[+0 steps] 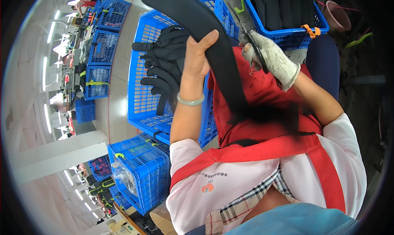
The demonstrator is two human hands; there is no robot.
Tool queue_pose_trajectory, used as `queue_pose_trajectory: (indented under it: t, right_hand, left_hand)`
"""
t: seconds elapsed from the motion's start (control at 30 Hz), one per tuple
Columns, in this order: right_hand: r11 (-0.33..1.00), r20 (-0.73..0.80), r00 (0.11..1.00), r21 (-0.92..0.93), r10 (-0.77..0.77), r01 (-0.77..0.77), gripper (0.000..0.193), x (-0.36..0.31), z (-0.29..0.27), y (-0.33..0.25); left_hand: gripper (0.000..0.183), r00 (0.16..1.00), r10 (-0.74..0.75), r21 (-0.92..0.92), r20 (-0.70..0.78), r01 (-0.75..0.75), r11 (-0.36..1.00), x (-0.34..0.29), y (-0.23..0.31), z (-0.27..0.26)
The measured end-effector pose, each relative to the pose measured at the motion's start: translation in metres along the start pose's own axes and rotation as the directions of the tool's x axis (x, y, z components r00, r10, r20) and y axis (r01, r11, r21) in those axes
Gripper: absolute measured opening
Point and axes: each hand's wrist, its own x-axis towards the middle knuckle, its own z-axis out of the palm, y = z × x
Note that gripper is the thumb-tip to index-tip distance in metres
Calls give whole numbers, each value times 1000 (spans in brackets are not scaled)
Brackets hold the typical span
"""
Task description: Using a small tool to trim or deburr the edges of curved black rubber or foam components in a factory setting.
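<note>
My bare left hand [198,53], with a pale green bangle at the wrist, is closed around a long, curved black padded strap [223,56]. Its thumb presses on the strap's face. One rounded end rises to the upper left, and the other drops over the red apron [256,85] on my lap. To the right of the strap, my right hand [276,58] in a whitish knit glove grips scissors [259,53] with black handles. Their blades point up and away, apart from the strap. Dark thread scraps lie on the apron.
A blue plastic crate [141,79] holding a heap of black curved pieces stands beyond my left arm. Another blue crate [283,35] with black padded pieces is at the far right, near a pinkish basket [337,16]. More blue crates [141,175] stand at left.
</note>
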Motion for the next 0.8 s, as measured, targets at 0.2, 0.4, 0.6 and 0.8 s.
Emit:
queue_pose_trajectory:
  t: [0.2, 0.4, 0.6, 0.8]
  right_hand:
    - [876, 27, 923, -305, -383, 372, 19, 3, -22, -30]
    - [823, 37, 963, -510, -269, 249, 48, -13, -38, -23]
    - [830, 10, 976, -523, -218, 191, 47, -13, -51, -5]
    - [883, -174, 916, -379, -361, 277, 49, -8, -58, 7]
  left_hand:
    - [34, 916, -376, 795, 139, 123, 593, -21, 21, 0]
    - [30, 744, -663, 832, 81, 315, 456, -67, -41, -34]
    - [15, 981, -100, 886, 164, -102, 451, -61, -33, -18]
    - [8, 954, -272, 549, 125, 162, 820, -106, -49, 14]
